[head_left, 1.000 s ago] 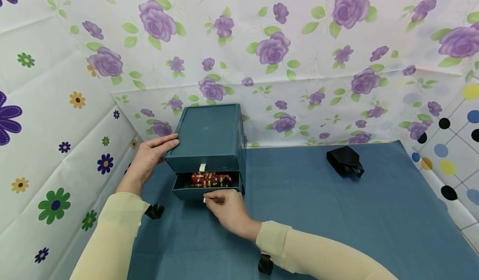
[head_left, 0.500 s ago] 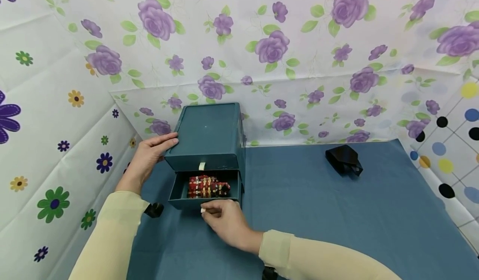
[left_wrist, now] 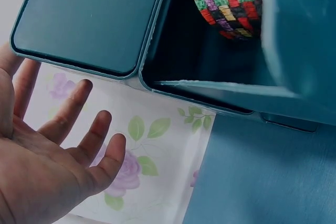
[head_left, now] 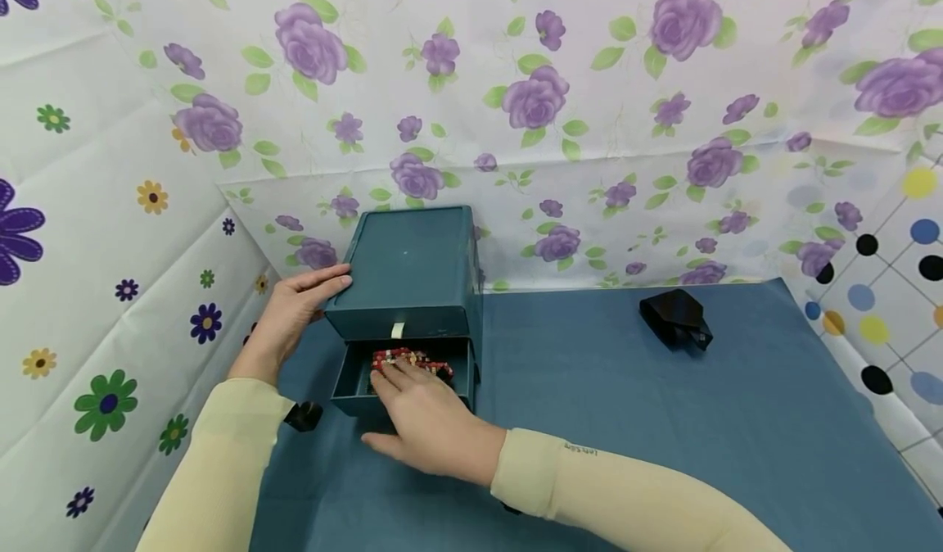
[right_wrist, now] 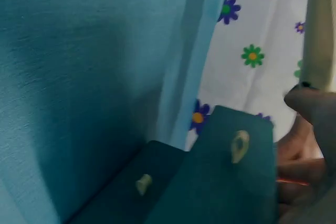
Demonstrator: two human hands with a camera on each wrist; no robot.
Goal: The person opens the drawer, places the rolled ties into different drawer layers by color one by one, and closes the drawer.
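Observation:
A dark teal two-drawer box [head_left: 405, 265] stands on the table, its lower drawer [head_left: 354, 405] pulled out. Inside that drawer lies a woven item [left_wrist: 228, 3] checkered in red, yellow, green and black; its full shape is partly covered in the head view. My left hand [head_left: 289, 314] rests against the box's left top edge, fingers loosely spread in the left wrist view. My right hand [head_left: 438, 425] reaches over the drawer front, fingers straight and overlapping the woven item, thumb held out to the side. Pale loop pull tabs [right_wrist: 240, 147] show on the drawer fronts in the right wrist view.
A crumpled black object [head_left: 676, 319] lies on the blue tablecloth [head_left: 604, 421] toward the right. Flower-printed sheeting [head_left: 538, 93] rises close behind the box, and another printed sheet [head_left: 140, 265] stands to its left.
The lower drawer has come further out toward me. My right hand has released its pull tab and moved up over the drawer, fingers straightened. My left hand stays in place.

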